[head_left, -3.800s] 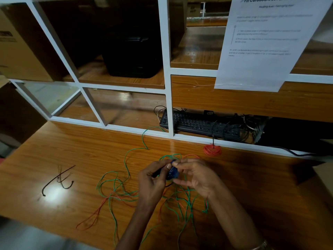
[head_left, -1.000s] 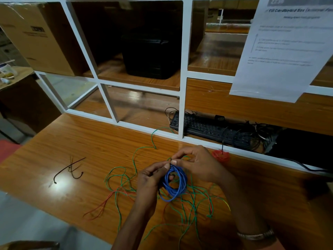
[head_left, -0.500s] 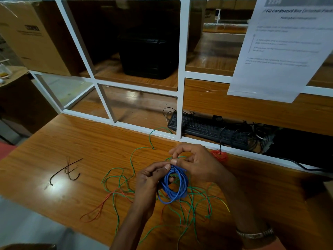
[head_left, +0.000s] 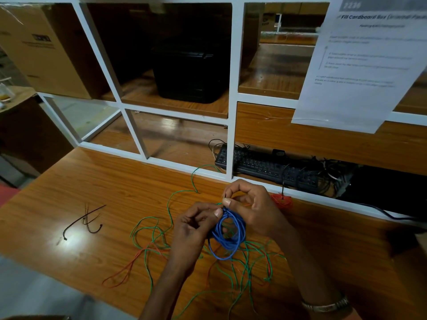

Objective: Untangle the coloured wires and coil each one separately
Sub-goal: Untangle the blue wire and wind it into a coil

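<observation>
Two hands meet over a glossy, wood-grain table (head_left: 97,181), both gripping one blue coil (head_left: 227,236) of thin, smooth plastic-sheathed wire wound into several round loops. At the coil's 12 o'clock the left hand (head_left: 193,229) pinches the turns between curled thumb and fingers, and the right hand (head_left: 251,209), fingers bent inward, pinches the same spot from 1 o'clock, thumb tip beside the left thumb. Under and around the coil, from 4 to 9 o'clock, lies a loose tangle of green wire (head_left: 147,229) and orange-red wire (head_left: 124,271) in wavy, overlapping strands; how many separate lengths cannot be told. One small red coil (head_left: 283,200) sits at 2 o'clock of the hands, near the white metal frame (head_left: 230,135). At 9 o'clock, well apart, lie a few thin black ties (head_left: 85,221). One black keyboard (head_left: 265,168) lies behind the frame.
</observation>
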The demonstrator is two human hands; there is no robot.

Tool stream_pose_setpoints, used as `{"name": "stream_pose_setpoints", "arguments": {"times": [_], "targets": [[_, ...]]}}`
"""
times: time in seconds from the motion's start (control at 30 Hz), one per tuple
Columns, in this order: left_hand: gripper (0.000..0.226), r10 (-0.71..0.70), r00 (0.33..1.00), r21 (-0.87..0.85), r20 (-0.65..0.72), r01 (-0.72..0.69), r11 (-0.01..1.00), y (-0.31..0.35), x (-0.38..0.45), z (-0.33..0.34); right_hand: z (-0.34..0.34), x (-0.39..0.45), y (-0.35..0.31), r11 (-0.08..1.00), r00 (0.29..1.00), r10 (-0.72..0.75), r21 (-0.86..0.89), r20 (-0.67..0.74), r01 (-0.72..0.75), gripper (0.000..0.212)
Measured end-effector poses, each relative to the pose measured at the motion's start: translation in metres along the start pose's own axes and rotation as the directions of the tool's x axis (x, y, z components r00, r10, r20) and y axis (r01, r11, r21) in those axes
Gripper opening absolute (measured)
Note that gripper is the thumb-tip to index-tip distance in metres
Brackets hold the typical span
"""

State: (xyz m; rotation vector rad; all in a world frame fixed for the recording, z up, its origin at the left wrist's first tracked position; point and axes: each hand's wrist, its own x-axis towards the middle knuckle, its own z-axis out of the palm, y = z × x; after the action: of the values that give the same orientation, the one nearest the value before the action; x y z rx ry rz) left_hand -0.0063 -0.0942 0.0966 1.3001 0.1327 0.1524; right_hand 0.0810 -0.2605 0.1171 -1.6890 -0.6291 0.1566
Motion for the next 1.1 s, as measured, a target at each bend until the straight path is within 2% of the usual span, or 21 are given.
{"name": "stream_pose_setpoints", "arguments": {"times": [0.17, 0.47, 0.67, 0.8, 0.93, 1.0, 1.1], "targets": [[0.02, 0.0, 0.999, -0.013, -0.047, 0.0, 1.0, -0.004, -0.002, 0.006, -0.002, 0.002, 0.0, 0.998, 0.999, 0.001, 0.063, -0.035, 0.002, 0.004], [0.02, -0.202, 0.979, -0.031, 0.011, 0.202, 0.979, -0.007, 0.004, -0.008, 0.01, 0.0, 0.018, 0.995, 0.992, 0.089, 0.045, -0.088, -0.085, 0.006], [0.019, -0.21, 0.977, 0.013, -0.02, 0.211, 0.977, -0.011, 0.007, -0.006, 0.011, -0.005, 0.017, 1.0, 0.998, -0.026, -0.004, -0.053, 0.025, 0.004], [0.017, -0.214, 0.976, 0.062, 0.035, 0.211, 0.975, -0.016, 0.008, -0.003, 0.008, -0.006, 0.037, 0.995, 0.989, 0.1, 0.037, -0.109, -0.097, 0.004], [0.022, -0.28, 0.959, 0.091, 0.036, 0.276, 0.957, -0.028, 0.01, -0.005, 0.012, -0.011, 0.052, 0.994, 0.987, 0.111, -0.007, -0.116, -0.113, 0.005], [0.019, -0.309, 0.951, 0.061, 0.003, 0.308, 0.949, -0.034, 0.013, -0.004, 0.012, -0.011, 0.053, 0.994, 0.99, 0.105, 0.036, -0.094, -0.102, 0.004], [0.017, -0.329, 0.944, 0.06, 0.017, 0.327, 0.943, -0.04, 0.016, 0.001, 0.007, -0.016, 0.064, 0.979, 0.977, 0.172, 0.128, -0.124, -0.156, 0.007]]}}
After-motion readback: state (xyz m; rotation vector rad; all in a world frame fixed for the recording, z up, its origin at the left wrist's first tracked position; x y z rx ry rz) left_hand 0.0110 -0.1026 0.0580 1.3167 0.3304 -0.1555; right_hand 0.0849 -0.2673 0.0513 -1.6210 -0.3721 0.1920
